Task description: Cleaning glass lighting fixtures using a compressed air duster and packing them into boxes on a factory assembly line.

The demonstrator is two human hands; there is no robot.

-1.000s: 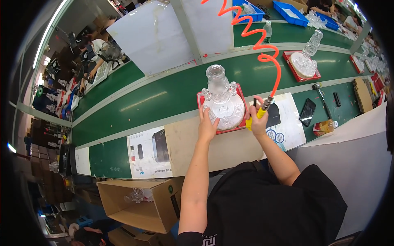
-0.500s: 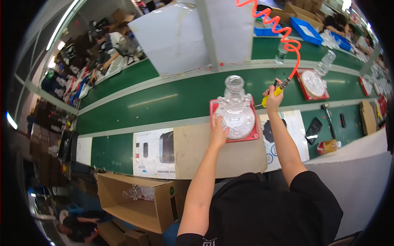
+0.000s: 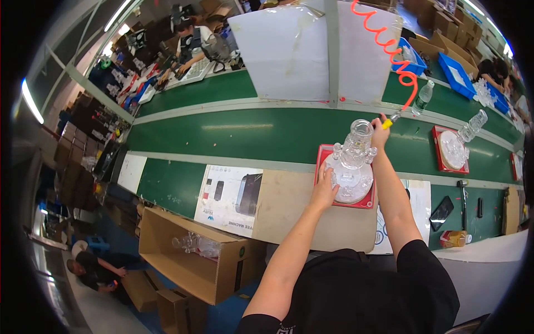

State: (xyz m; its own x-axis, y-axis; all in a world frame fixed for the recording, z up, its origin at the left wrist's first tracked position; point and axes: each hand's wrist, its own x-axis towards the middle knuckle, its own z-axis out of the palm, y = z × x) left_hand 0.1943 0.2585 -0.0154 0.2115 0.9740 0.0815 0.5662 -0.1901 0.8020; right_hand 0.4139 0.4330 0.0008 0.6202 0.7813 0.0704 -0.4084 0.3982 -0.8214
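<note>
A clear vessel (image 3: 356, 153) with a broad round base and an upright neck stands on a red square tray (image 3: 371, 205). My left hand (image 3: 325, 189) grips the left side of its base, fingers curled against the clear knobbly edge. Just right of the neck's top, my right hand (image 3: 380, 133) is closed around a yellow air blow gun (image 3: 388, 123). A coiled orange-red hose (image 3: 411, 83) runs up from the gun. The gun's nozzle is hidden behind the hand and the vessel.
Cardboard (image 3: 295, 203) covers the near bench. A phone (image 3: 442, 213), hammer-like tool (image 3: 463, 203) and amber drink bottle (image 3: 455, 239) lie right. Another vessel (image 3: 453, 149) and a water bottle (image 3: 424, 98) stand beyond. An open carton (image 3: 178, 256) sits below left.
The whole view has shifted, so the bench things sit farther right. My right hand with the blow gun has come closer to the vessel's neck; my left hand stays on the base.
</note>
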